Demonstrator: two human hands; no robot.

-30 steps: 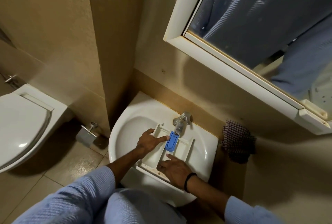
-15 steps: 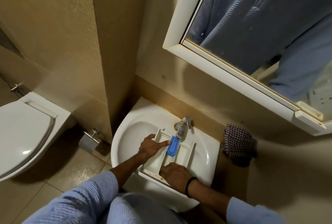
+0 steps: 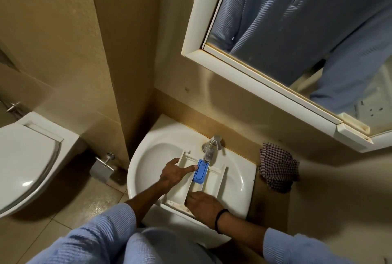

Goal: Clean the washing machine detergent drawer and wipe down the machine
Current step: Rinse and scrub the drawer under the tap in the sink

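The white detergent drawer [image 3: 214,181] lies in the white sink [image 3: 148,157], under the chrome tap [image 3: 212,147]. A blue insert [image 3: 200,173] sits in the drawer's middle compartment, right below the spout. My left hand [image 3: 175,173] rests on the drawer's left side, with its forefinger stretched out and touching the blue insert. My right hand [image 3: 203,204], with a black band on the wrist, grips the drawer's near end at the sink's front rim. Whether water runs from the tap is unclear.
A checked cloth [image 3: 277,166] lies crumpled on the counter right of the sink. A white-framed mirror [image 3: 297,30] hangs above. A toilet [image 3: 27,157] stands at the left, with a paper holder [image 3: 101,168] on the wall between.
The camera has tilted and shifted slightly. My right hand has slid back to the drawer's near end. My left forefinger stays against the blue insert.
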